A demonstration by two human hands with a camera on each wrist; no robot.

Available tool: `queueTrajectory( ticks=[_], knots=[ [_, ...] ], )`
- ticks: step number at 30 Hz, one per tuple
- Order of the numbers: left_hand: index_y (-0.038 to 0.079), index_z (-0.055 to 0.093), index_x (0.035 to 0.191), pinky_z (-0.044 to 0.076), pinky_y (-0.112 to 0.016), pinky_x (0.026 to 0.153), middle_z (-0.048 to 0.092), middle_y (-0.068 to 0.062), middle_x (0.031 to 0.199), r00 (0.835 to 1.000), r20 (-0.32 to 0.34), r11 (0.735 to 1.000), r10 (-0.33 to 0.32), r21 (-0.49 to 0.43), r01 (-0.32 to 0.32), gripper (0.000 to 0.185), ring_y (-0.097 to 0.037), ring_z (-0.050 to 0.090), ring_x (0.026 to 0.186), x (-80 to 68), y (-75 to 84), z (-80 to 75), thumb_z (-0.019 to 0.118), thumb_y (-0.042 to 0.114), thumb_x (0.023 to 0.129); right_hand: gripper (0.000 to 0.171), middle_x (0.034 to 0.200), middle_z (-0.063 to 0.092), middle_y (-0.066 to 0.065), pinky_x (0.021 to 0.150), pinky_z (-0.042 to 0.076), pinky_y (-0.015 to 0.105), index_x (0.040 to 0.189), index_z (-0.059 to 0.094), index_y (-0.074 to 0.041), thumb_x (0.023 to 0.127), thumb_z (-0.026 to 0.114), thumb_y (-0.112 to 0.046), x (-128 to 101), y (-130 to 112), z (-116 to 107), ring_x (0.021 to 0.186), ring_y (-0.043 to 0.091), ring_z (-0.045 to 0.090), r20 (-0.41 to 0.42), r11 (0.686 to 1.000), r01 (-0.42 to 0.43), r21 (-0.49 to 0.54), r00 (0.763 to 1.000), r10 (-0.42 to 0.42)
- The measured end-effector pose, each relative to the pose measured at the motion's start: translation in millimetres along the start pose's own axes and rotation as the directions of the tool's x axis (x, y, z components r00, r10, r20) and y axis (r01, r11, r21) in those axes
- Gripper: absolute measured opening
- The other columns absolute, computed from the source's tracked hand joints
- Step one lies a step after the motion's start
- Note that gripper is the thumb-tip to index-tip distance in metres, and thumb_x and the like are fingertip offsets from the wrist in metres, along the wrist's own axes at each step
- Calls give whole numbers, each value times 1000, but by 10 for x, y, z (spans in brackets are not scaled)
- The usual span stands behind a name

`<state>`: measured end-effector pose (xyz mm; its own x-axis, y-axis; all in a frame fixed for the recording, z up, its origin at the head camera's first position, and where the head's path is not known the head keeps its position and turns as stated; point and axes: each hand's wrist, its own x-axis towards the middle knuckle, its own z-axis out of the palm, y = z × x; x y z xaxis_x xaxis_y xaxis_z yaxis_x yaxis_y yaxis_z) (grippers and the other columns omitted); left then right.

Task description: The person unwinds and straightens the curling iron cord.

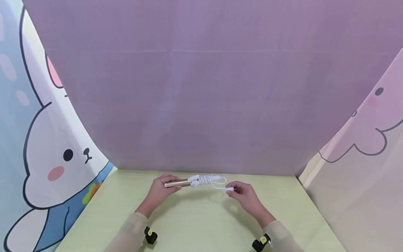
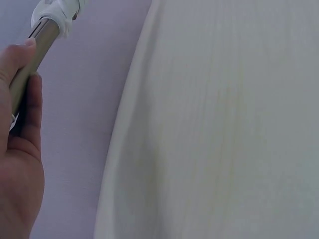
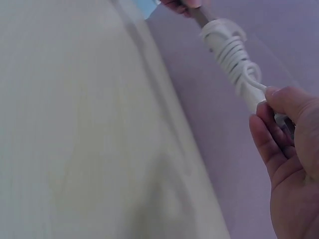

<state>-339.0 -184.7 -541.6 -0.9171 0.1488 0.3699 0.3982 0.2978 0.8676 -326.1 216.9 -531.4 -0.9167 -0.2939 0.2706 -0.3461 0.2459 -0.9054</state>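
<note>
A slim gold metal rod with a white cord wound in tight coils round its far half hangs just above the desk, near the back edge at the middle. The left hand grips the bare gold end, fingers curled round it; the right hand pinches the cord's white plug — one loose loop trails between. A purple backdrop rises behind the back edge, cartoon-rabbit panels flank both sides — the desk's near half lies bare.
</note>
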Motion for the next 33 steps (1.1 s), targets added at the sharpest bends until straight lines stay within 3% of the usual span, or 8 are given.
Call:
queueTrajectory(
  ticks=[10,15,20,24,27,30,33],
  knots=[
    [18,86,114,61,-29,79,77,-1,114,994,104,999,24,24,-27,27,-17,72,96,-9,-36,50,96,19,90,21,93,75,7,70,58,22,118,79,5,98,83,0,96,-180,-114,80,10,66,-171,995,76,57,983,-65],
    [18,86,115,61,-29,78,77,0,113,990,137,1000,28,9,-30,27,-17,72,94,-17,27,68,95,18,90,20,92,76,3,71,57,22,116,78,6,98,83,-2,187,-187,-183,80,9,67,-252,998,48,41,967,-36],
    [18,86,115,60,-29,76,76,-1,112,986,160,999,38,-7,-37,26,-17,71,92,-17,87,89,95,18,90,19,101,77,12,78,58,20,111,76,6,97,85,-2,233,-18,-258,87,8,69,-285,1000,17,4,958,-15],
    [17,86,116,60,-29,75,76,-3,113,986,162,999,37,-38,-32,26,-17,70,91,-10,117,101,94,18,91,16,109,76,17,80,58,20,109,77,3,97,85,-2,173,185,-284,91,7,68,-251,996,-14,-83,968,-7],
    [17,86,117,60,-29,75,76,-4,115,989,145,999,25,-50,-18,28,-17,70,91,8,124,95,95,19,91,14,108,76,15,79,59,21,110,77,2,97,83,1,101,319,-259,91,6,68,-177,990,-5,-143,984,-21],
    [18,86,117,61,-29,75,76,-5,118,993,116,999,9,-52,-3,29,-18,71,92,29,126,83,95,17,90,14,104,77,14,77,60,24,110,77,3,97,82,3,25,372,-198,88,7,68,-67,979,66,-194,995,-80],
    [18,86,116,61,-29,76,76,-5,121,996,91,999,-8,-46,12,30,-19,72,94,41,117,77,96,15,88,14,106,78,17,78,61,26,112,78,6,99,80,1,-43,348,-122,89,8,69,51,968,157,-198,987,-150]
  ],
)
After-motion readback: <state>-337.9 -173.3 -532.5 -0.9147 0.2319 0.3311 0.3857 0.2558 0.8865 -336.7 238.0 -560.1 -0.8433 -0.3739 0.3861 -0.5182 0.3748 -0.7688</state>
